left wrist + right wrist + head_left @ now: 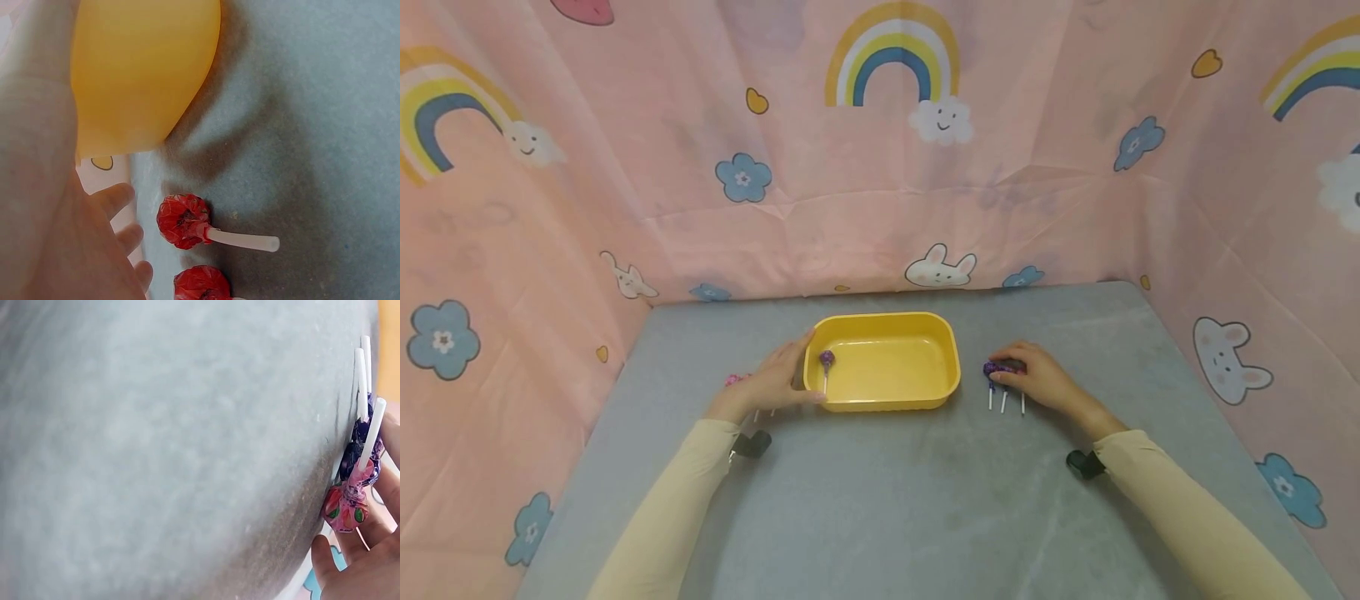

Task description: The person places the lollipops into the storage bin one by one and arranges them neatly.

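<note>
My left hand (pixel 767 383) spans the left end of a yellow plastic box (pixel 951 367), thumb and fingers spread against its side. A purple-wrapped lollipop (pixel 827 358) lies inside the box near that end. Under and beside this hand are red-pink lollipops (pixel 183 220), partly hidden in the head view. To the right of the box, my right hand (pixel 1033 375) pinches the leftmost purple lollipop (pixel 989 371) by its head between thumb and fingers. Other lollipops lie close beside it, and a pink-wrapped lollipop (pixel 347 505) shows nearest the right wrist camera.
The grey cloth-covered table (pixel 880 500) reaches back to a pink curtain (pixel 850 225) with rainbows, flowers and rabbits, which also hangs along both sides. A dark wrist device (pixel 752 444) sits at the left cuff, another (pixel 1084 464) at the right.
</note>
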Tool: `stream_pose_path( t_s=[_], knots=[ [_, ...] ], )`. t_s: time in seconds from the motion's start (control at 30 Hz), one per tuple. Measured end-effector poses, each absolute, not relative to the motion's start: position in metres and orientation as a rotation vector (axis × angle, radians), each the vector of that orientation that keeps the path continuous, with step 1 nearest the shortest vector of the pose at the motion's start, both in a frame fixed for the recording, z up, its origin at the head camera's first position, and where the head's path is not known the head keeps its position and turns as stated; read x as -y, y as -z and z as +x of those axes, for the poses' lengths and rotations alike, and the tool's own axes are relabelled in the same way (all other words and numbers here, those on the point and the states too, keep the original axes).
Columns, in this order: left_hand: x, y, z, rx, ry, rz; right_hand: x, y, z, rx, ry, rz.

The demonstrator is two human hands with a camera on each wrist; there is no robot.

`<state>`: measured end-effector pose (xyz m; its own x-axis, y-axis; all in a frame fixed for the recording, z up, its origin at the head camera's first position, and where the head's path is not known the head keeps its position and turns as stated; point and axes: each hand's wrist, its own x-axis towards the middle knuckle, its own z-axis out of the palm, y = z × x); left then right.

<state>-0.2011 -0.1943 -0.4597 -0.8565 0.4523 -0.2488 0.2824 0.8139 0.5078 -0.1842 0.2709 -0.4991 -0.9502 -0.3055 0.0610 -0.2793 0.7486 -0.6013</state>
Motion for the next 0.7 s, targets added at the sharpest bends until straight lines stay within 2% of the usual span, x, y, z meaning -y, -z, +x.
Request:
stream_pose_path(
  t_s=[0.7],
  knots=[
    [0.1939, 0.4576, -0.2002, -2.622, -0.666, 0.521, -0.2675, 0.4988, -0.1839, -2.912, 0.989, -0.493]
  ],
)
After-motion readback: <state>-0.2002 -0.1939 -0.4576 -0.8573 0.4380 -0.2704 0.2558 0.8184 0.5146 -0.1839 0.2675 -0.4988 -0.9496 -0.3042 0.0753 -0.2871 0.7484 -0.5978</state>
